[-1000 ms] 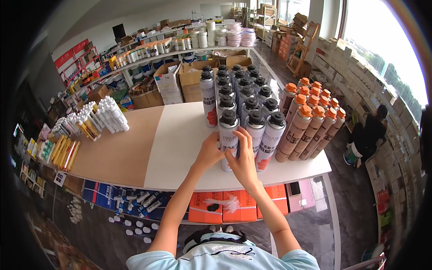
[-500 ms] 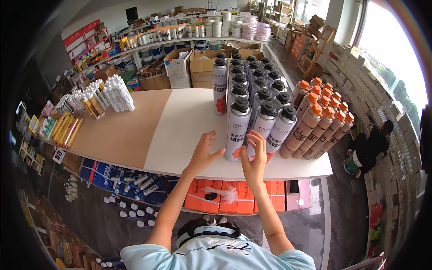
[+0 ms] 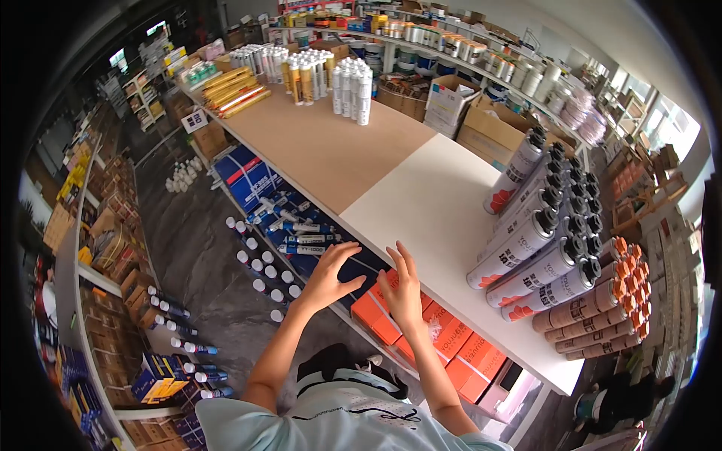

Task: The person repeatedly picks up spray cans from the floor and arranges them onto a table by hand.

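My left hand (image 3: 328,279) hovers in front of the table's near edge, fingers spread and holding nothing. Close by on its right, my right hand (image 3: 403,295) is also open, with its fingers curved and apart. Below and behind the hands are orange boxes (image 3: 470,368) on a lower shelf. To the right, on the white part of the table (image 3: 414,203), stand rows of white spray cans (image 3: 515,252) with black caps. Beside them is a group of brown cans (image 3: 579,312) with orange caps. Neither hand touches a can.
White cartridges (image 3: 352,94) and yellow packs (image 3: 229,94) stand or lie on the brown tabletop (image 3: 316,150). Blue-and-white tubes (image 3: 304,244) lie on the lower shelf. White-capped bottles (image 3: 263,267) stand on the floor. A person (image 3: 632,398) crouches at the lower right.
The view has turned left, so the cans now appear farther right. My hands have moved from beside the front cans to before the table edge, staying open.
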A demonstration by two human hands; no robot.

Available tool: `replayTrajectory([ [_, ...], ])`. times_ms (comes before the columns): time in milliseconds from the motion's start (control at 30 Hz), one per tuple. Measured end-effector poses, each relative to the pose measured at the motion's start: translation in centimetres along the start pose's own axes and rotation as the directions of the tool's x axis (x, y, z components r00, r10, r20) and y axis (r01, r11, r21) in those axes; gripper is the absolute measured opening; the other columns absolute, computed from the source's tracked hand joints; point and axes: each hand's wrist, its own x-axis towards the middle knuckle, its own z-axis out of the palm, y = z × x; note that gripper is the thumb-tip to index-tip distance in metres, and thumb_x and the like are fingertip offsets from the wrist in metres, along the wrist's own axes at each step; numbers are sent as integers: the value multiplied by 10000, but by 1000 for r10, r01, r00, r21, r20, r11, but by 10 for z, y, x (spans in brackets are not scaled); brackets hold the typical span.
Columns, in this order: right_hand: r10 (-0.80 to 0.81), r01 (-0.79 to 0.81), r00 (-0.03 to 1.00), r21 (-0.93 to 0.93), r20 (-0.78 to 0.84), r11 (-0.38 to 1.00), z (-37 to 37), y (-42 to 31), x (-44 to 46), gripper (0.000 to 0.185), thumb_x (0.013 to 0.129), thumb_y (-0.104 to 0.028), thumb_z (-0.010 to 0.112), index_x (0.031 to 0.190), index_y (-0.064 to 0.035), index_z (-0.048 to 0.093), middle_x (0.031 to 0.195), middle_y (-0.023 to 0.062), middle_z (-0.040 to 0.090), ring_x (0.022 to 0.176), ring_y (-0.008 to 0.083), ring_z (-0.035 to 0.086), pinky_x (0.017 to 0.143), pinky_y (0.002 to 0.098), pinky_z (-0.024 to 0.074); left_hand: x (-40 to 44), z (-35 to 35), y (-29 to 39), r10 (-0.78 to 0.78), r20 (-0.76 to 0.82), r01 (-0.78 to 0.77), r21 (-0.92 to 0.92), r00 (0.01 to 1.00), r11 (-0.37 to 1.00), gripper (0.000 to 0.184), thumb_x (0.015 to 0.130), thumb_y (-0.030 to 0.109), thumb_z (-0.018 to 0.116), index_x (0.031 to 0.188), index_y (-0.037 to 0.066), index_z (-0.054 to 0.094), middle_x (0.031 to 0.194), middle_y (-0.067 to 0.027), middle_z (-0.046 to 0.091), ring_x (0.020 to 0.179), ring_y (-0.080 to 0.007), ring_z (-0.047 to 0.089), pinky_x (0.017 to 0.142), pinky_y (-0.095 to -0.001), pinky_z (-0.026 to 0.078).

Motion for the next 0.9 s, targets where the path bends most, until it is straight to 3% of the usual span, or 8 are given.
replayTrajectory([
  [67,-60,61,996,-6,60,998,18,-7,-2,481,904,-98,628,1364,-40,499,1481,217,400,1312,408,467,1028,461,461,-22,-16,-4,-73,-50,73,-2,996,997,580,826,239,763,1321,63,518,1371,-129,523,1294,-314,484,1146,-492,301],
  [233,-118,110,967,48,227,993,66,-31,-12,445,914,-100,612,1344,-42,515,1474,212,411,1321,411,451,1059,465,428,-83,-41,-13,-167,-229,164,-31,959,986,537,823,176,764,1287,36,533,1329,-144,530,1237,-321,514,1040,-405,427],
  [467,-279,237,902,162,329,958,159,-79,-60,426,865,-49,633,1278,-2,542,1401,245,464,1256,433,484,1039,463,426,-194,-111,0,-254,-362,325,150,897,934,558,841,247,743,1319,71,516,1364,-130,504,1244,-354,488,1102,-518,336],
  [533,-330,266,860,209,389,941,183,-110,-82,405,857,-17,636,1257,-6,569,1405,212,487,1282,398,496,1050,431,429,-239,-138,9,-287,-436,402,199,853,894,559,836,235,739,1324,83,511,1372,-119,497,1275,-334,478,1123,-560,309],
  [700,-477,302,688,382,547,874,246,-181,-147,393,868,-39,639,1256,-42,577,1412,188,489,1286,386,494,1028,432,444,-367,-185,57,-422,-632,670,212,650,712,563,829,211,735,1331,92,510,1383,-132,499,1286,-355,478,1150,-546,290],
  [733,-531,315,625,437,572,843,257,-193,-162,407,897,-113,632,1291,-52,551,1444,181,448,1295,389,470,1036,446,434,-393,-190,68,-421,-674,706,216,607,674,559,827,209,734,1326,84,513,1378,-141,500,1283,-359,482,1148,-544,295],
  [900,-719,338,326,635,614,695,308,-249,-246,434,905,-114,632,1327,-71,538,1460,167,441,1313,372,460,1058,435,415,-501,-189,136,-448,-836,880,83,317,467,537,822,184,731,1303,61,526,1368,-159,501,1276,-372,486,1144,-531,309],
])
